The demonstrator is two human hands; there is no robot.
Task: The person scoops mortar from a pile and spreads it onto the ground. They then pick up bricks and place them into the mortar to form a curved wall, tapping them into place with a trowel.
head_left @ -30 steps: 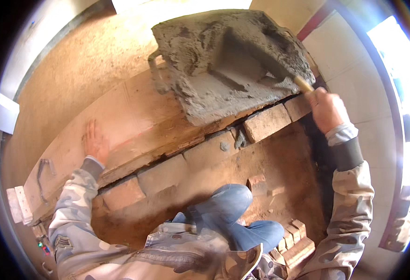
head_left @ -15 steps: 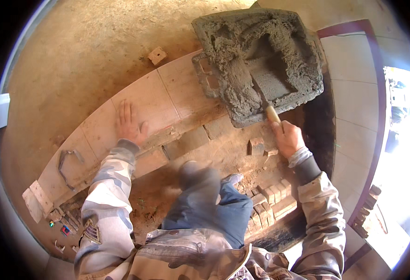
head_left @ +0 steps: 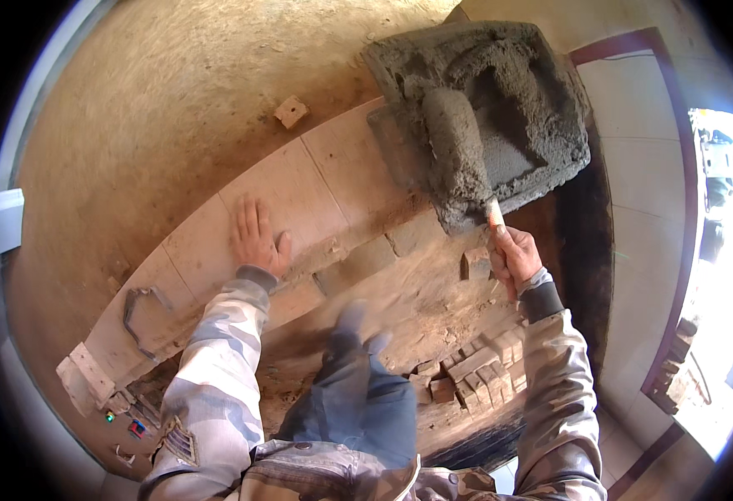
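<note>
The right hand (head_left: 517, 255) is closed around the handle of the trowel (head_left: 495, 215), with the tray (head_left: 552, 184) of mortar (head_left: 456, 134) just beyond it. The left hand (head_left: 259, 241) lies flat, fingers slightly spread, the ledge (head_left: 326, 163) under it.

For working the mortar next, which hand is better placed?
Probably the right hand: it grips the trowel handle beside the mortar. The left hand lies on the tiled ledge, holding no tool, farther away.
</note>
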